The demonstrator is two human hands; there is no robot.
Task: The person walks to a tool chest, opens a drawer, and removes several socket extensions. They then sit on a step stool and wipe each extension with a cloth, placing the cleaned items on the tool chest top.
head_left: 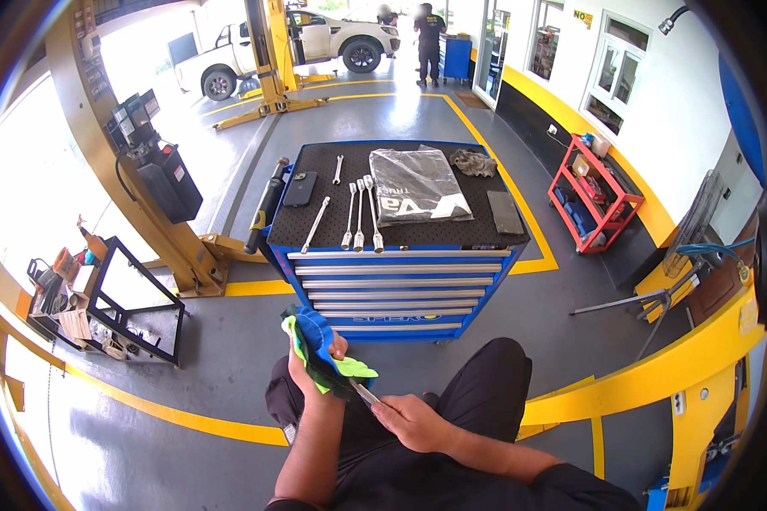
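In front of my lap, my left hand point(303, 368) is closed around a bunched cloth point(317, 330) in blue, lime green and a dark shade. My right hand point(411, 422) grips a slim silver wrench point(364, 391), whose far end is hidden in the cloth. Beyond my knees stands a blue tool cart point(392, 283) with a black perforated top. Several silver wrenches point(359, 215) lie on it, among them a short wrench point(338, 169) and one set apart at the left, a slanted wrench point(316, 224).
On the cart top are a phone point(300, 189), a grey plastic bag point(418, 183), a crumpled rag point(473, 163) and a dark flat object point(505, 212). A red trolley point(599, 192) stands right, a black frame table point(136, 298) left. Yellow lift arms point(648, 390) flank me. People point(429, 43) stand near a white pickup point(315, 43).
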